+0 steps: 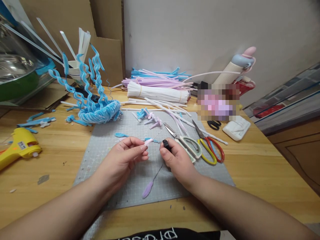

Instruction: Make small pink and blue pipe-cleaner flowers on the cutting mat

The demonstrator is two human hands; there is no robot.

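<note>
My left hand (132, 151) pinches a pale pink fuzzy pipe cleaner piece (149, 142), from which a thin bare wire runs up to the right. Closed in my right hand (176, 156) is a small black object (166, 145); the fist hides most of it, so its kind does not show. The two hands are a short way apart above a grey cutting mat (120, 191). Below them lies a purple leaf-shaped pipe cleaner piece (148, 190) with a wire stem. A blue leaf-shaped piece (121, 135) rests behind my left hand.
Green-handled scissors (185, 141) and red-and-yellow-handled scissors (212, 150) lie right of my hands. A blue fuzzy basket shape (100, 111) with curly strands stands back left, near a yellow glue gun (21, 146). Bundled white pipe cleaners (157, 92) lie behind. A white case (236, 127) is at right.
</note>
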